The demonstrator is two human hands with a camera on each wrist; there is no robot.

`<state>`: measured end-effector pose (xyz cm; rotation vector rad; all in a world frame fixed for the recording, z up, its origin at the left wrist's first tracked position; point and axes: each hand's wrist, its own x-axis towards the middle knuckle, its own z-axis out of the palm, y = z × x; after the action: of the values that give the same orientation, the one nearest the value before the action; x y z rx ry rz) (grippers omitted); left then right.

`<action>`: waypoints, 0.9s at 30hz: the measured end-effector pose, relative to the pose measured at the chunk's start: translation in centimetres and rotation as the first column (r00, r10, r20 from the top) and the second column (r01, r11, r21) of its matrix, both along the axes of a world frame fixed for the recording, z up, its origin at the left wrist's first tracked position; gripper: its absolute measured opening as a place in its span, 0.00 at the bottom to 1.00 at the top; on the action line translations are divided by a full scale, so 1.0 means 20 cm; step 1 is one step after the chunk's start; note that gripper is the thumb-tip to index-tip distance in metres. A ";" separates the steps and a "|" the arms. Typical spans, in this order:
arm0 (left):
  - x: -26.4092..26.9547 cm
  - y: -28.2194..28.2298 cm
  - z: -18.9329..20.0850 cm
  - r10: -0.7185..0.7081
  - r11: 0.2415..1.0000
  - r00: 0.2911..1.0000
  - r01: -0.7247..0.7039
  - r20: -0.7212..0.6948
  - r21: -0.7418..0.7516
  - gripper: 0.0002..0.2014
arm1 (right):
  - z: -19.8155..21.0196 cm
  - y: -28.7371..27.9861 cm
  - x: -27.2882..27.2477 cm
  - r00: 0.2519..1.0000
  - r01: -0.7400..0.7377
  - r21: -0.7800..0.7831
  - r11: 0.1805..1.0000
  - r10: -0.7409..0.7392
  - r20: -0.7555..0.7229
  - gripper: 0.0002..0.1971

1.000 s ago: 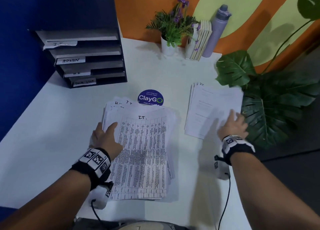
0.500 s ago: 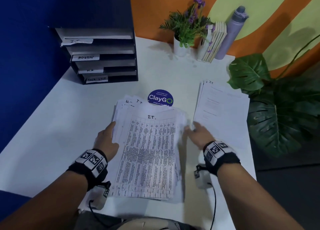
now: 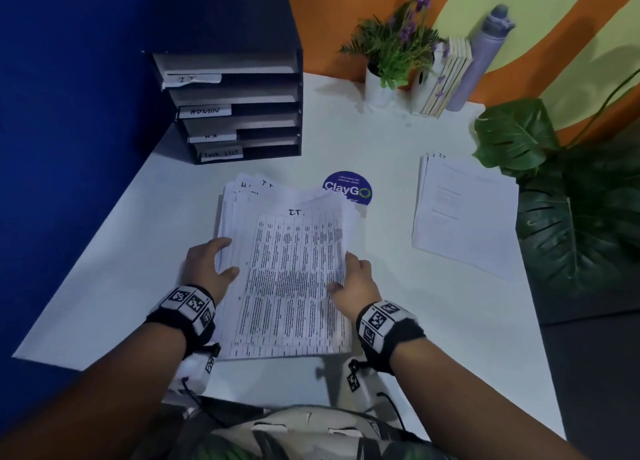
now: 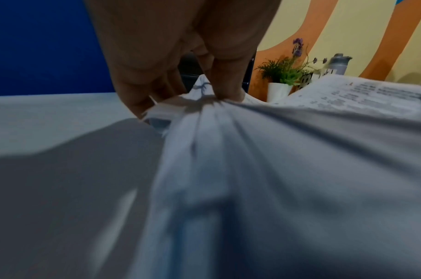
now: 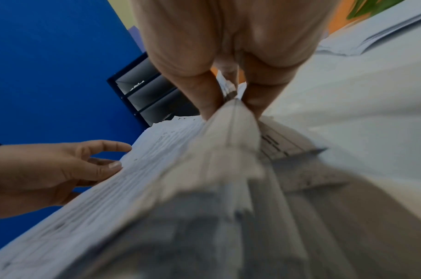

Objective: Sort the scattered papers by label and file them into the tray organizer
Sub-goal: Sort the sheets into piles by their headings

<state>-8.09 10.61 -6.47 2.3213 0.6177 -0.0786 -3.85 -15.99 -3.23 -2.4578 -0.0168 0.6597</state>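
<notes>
White desk (image 3: 398,140) set in a corner, against a deep blue wall (image 3: 69,113) on the left and an orange-and-pale-green wall (image 3: 571,26) behind. Along the far edge: small potted plant (image 3: 391,54), row of books (image 3: 446,78), grey bottle (image 3: 481,54). Off the right edge, large dark-green leaves (image 3: 571,224) above grey floor (image 3: 595,373). Dim, bluish light.

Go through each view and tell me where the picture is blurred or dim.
Head view: dim overall, the printed sheet smeared around the right hand. Left wrist view: the left hand fairly clear, near paper soft and shadowed. Right wrist view: paper below the fingers streaked; the tray organizer sharper.
</notes>
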 end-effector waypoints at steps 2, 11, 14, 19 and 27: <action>-0.01 0.05 -0.02 0.036 0.997 0.999 -0.035 -0.009 0.061 0.25 | -0.01 0.07 0.00 0.998 0.057 0.028 0.998 -0.058 0.036 0.24; -0.04 0.06 0.02 -0.031 0.987 0.971 0.067 -0.236 0.148 0.29 | -0.06 -0.07 0.01 0.936 0.326 0.208 0.922 -0.347 0.068 0.17; -0.03 0.04 0.06 -0.021 0.968 0.979 0.071 -0.205 0.240 0.27 | -0.07 -0.20 0.01 0.888 0.449 0.275 0.851 -0.458 -0.033 0.14; 0.04 -0.11 0.14 -0.044 0.987 0.999 0.042 -0.011 -0.153 0.22 | -0.11 -0.29 -0.01 0.798 0.579 0.452 0.678 -0.584 -0.146 0.10; 0.04 -0.17 0.10 -0.142 0.939 0.981 0.091 -0.134 -0.331 0.18 | -0.09 -0.34 -0.03 0.814 0.553 0.355 0.753 -0.580 -0.039 0.05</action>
<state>-7.28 7.11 -4.49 2.0402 0.5001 -0.3923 -4.35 -22.75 -4.97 -1.9768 0.5256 0.2587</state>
